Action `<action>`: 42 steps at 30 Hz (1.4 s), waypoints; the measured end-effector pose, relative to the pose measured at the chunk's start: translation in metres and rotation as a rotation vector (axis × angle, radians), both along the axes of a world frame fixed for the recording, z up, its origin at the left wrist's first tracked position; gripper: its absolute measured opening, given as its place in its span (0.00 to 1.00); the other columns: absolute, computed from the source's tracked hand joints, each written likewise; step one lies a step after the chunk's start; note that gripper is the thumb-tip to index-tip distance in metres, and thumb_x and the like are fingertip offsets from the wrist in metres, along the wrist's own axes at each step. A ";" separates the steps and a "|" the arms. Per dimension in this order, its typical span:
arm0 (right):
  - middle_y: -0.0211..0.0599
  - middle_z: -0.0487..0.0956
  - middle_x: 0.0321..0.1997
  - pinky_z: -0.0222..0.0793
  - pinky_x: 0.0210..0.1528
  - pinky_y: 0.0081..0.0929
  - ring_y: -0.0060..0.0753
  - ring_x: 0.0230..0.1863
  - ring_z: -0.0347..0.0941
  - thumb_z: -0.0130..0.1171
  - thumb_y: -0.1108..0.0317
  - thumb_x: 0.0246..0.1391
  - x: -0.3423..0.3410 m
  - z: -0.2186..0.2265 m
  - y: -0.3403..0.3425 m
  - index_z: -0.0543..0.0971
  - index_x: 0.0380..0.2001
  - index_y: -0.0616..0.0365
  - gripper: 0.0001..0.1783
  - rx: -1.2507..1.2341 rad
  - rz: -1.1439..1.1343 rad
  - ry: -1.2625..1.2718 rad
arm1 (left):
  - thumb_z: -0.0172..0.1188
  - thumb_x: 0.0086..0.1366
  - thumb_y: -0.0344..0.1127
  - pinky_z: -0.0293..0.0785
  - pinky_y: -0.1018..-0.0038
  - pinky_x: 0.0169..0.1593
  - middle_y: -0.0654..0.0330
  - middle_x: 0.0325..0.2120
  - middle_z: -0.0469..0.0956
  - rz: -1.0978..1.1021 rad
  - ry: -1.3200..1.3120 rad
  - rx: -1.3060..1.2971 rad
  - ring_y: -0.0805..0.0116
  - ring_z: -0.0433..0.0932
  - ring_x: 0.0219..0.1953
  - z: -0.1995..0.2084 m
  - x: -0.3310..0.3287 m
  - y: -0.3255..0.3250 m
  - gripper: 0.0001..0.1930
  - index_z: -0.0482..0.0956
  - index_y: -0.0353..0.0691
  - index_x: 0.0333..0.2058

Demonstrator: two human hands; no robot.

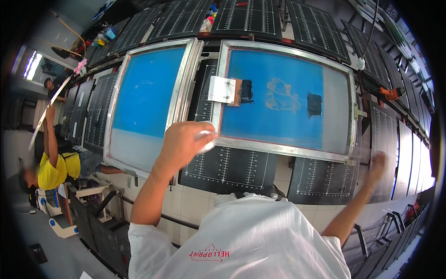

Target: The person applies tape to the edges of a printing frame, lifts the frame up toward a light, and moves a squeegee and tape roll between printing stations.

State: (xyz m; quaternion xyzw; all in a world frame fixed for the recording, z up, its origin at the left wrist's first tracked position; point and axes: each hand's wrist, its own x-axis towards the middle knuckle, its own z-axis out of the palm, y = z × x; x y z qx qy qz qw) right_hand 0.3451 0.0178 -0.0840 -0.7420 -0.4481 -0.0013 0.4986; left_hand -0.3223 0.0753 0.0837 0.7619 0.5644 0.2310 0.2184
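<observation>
My left hand [183,144] is closed around a small whitish object [206,139], blurred and partly covered by the fingers, beside the near left corner of a screen printing frame [288,148]. Blue mesh [251,123] fills most of that frame and bears a line drawing of a scooter [282,95]. A squeegee with a metal handle plate [223,89] lies across the frame's left rim, and a dark patch [314,104] shows at the right of the mesh. My right hand [378,162] is out to the right over a dark board, its fingers smeared by motion.
Another blue screen frame [148,88] lies to the left. Dark printing boards with ruled markings [232,172] line the benches. An orange power tool [392,94] rests at the right. At far left, a person in a yellow shirt [53,169] raises an arm near a long white strip [49,111].
</observation>
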 end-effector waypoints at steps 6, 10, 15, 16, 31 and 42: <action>0.31 0.77 0.42 0.68 0.48 0.27 0.28 0.42 0.72 0.48 0.60 0.65 0.127 0.170 -0.091 0.77 0.49 0.59 0.17 -0.042 -0.201 -0.308 | 0.71 0.45 0.35 0.56 0.74 0.19 0.70 0.14 0.67 -0.396 -0.040 0.761 0.74 0.63 0.15 0.138 0.013 -0.111 0.10 0.87 0.48 0.30; 0.32 0.76 0.43 0.68 0.48 0.27 0.29 0.43 0.72 0.48 0.60 0.65 0.163 0.188 -0.122 0.76 0.50 0.59 0.17 -0.174 -0.355 -0.190 | 0.71 0.48 0.40 0.55 0.78 0.22 0.72 0.16 0.63 -0.418 -0.099 0.883 0.78 0.63 0.18 0.149 0.031 -0.115 0.09 0.86 0.59 0.32; 0.32 0.76 0.44 0.67 0.49 0.28 0.29 0.44 0.71 0.48 0.61 0.65 0.191 0.188 -0.139 0.76 0.51 0.59 0.17 -0.229 -0.403 -0.141 | 0.71 0.49 0.42 0.54 0.79 0.22 0.72 0.15 0.59 -0.396 -0.106 0.865 0.79 0.61 0.19 0.153 0.039 -0.121 0.09 0.87 0.63 0.32; 0.33 0.76 0.44 0.67 0.49 0.28 0.29 0.44 0.71 0.48 0.61 0.65 0.192 0.187 -0.142 0.76 0.51 0.59 0.17 -0.233 -0.412 -0.136 | 0.71 0.50 0.42 0.55 0.79 0.22 0.72 0.15 0.60 -0.408 -0.120 0.844 0.79 0.62 0.19 0.154 0.038 -0.121 0.08 0.87 0.62 0.32; 0.35 0.75 0.48 0.67 0.52 0.30 0.31 0.48 0.70 0.47 0.62 0.66 0.197 0.174 -0.161 0.75 0.53 0.60 0.18 -0.264 -0.435 -0.082 | 0.65 0.51 0.27 0.67 0.62 0.45 0.64 0.29 0.72 -0.014 0.290 0.168 0.62 0.71 0.33 -0.111 -0.023 -0.108 0.22 0.80 0.48 0.48; 0.37 0.74 0.51 0.66 0.54 0.32 0.32 0.51 0.70 0.47 0.63 0.66 0.183 0.157 -0.155 0.74 0.54 0.60 0.19 -0.282 -0.423 -0.050 | 0.74 0.51 0.41 0.65 0.57 0.59 0.54 0.48 0.77 -0.058 -0.377 0.042 0.56 0.72 0.54 -0.023 0.037 -0.115 0.33 0.74 0.40 0.56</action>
